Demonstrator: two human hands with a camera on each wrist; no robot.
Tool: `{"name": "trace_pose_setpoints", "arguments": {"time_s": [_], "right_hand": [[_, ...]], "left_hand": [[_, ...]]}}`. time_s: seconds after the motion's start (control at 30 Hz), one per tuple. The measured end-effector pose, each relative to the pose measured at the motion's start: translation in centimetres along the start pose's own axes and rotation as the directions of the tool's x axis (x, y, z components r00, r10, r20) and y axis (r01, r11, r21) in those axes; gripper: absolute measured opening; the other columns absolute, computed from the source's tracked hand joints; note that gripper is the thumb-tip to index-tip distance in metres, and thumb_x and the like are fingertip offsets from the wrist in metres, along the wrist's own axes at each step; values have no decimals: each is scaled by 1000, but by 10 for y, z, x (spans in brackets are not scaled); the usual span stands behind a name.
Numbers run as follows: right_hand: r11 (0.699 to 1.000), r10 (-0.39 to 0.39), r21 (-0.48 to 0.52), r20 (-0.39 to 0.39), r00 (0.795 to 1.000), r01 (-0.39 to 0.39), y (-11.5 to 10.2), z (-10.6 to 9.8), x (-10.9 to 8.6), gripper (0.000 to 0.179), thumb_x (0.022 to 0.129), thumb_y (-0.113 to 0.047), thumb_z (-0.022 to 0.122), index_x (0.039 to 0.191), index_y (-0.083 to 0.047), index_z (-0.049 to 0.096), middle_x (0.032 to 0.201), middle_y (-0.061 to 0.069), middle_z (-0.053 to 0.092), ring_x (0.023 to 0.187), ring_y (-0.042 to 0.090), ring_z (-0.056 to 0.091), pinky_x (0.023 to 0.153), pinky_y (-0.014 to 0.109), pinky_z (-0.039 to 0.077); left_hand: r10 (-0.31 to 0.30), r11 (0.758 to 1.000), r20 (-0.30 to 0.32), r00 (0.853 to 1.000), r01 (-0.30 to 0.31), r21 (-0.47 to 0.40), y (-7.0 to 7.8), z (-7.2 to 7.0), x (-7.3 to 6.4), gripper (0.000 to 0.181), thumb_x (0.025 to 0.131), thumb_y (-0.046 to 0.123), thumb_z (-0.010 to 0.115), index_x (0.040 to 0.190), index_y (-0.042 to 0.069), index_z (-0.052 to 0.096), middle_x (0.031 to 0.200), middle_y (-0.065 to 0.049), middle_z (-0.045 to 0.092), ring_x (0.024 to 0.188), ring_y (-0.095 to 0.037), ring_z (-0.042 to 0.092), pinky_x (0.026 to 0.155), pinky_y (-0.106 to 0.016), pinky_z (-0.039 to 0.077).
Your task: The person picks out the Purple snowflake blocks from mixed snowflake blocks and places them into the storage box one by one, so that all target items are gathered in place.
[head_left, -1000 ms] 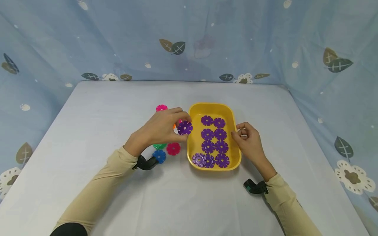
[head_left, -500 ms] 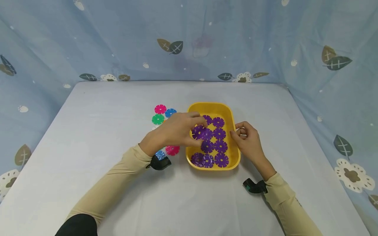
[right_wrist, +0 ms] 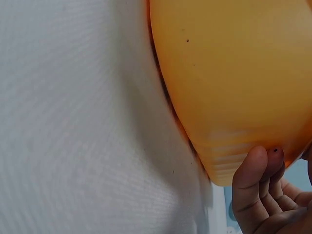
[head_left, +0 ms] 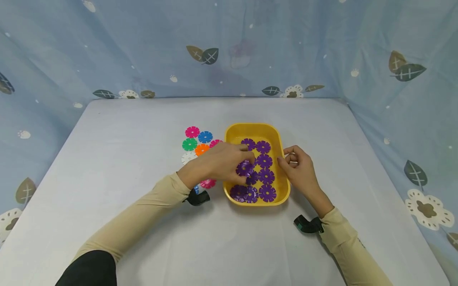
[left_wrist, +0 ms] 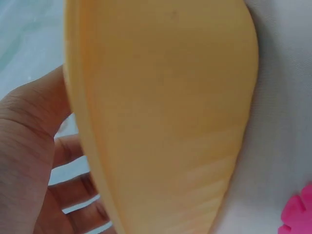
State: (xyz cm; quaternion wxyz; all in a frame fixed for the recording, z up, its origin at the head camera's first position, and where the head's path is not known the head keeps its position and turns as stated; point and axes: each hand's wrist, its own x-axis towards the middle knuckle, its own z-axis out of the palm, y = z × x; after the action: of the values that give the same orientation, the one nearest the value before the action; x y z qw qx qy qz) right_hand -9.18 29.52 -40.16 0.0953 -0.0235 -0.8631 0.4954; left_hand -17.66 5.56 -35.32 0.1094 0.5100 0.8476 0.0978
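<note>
A yellow plastic tray (head_left: pixel 255 130) holds several purple flower-shaped discs (head_left: pixel 264 161), laid in rough rows. My left hand (head_left: pixel 223 161) reaches over the tray's left rim, thumb and fingers curled about one purple flower-shaped disc (head_left: pixel 245 169) low over the others. Part of the left column is hidden under that hand. At the right side, my right hand (head_left: pixel 302 171) pinches the tray's rim. In the left wrist view the tray wall (left_wrist: pixel 165 97) hides the fingertips. Right-hand fingers (right_wrist: pixel 249 180) touch the outer wall in the right wrist view.
Left of the tray lie loose flower discs: pink (head_left: pixel 192 132), blue (head_left: pixel 205 137), green (head_left: pixel 189 144), orange (head_left: pixel 202 150) and white (head_left: pixel 187 158). Another pink disc (head_left: pixel 208 183) is partly under the left wrist. A white cloth (head_left: pixel 229 246) covers the table, with a patterned blue curtain (head_left: pixel 143 47) behind.
My left hand has carried the purple disc rightward from beside the tray to inside it, then slightly toward me. The right hand keeps its hold on the rim.
</note>
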Motion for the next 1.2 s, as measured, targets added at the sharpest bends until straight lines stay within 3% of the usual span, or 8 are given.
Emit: {"name": "trace_pose_setpoints", "arguments": {"time_s": [0.3,0.53,0.87,1.2], "right_hand": [[1000,-2,11,0,1000,2,6,-1,1,23,95,-10,67,110,3,58,74,12,61,62,18,66,56,20,52],[1000,-20,22,-3,1000,20,9,-1,1,23,94,-11,68,109,3,58,73,11,60,60,17,65,54,21,51],[1000,-6,19,-6,1000,6,10,-2,0,22,94,-11,67,109,3,58,74,12,60,62,18,66,55,20,51],[1000,-9,26,0,1000,9,10,-2,1,23,94,-11,67,110,2,57,74,12,61,61,18,67,55,22,53]], "left_hand": [[15,995,82,997,-22,93,1,7,6,50,79,48,81,122,23,68,103,5,59,81,-12,54,75,-26,47],[-15,995,129,991,3,97,3,7,7,43,79,44,83,113,21,71,99,6,61,84,-13,54,76,-27,47],[-65,994,180,982,47,100,7,8,11,26,80,37,84,91,20,68,72,8,60,72,-15,52,67,-28,43],[-81,989,187,979,56,136,7,9,12,31,79,43,84,91,19,69,71,7,59,71,-15,52,65,-27,43]]}}
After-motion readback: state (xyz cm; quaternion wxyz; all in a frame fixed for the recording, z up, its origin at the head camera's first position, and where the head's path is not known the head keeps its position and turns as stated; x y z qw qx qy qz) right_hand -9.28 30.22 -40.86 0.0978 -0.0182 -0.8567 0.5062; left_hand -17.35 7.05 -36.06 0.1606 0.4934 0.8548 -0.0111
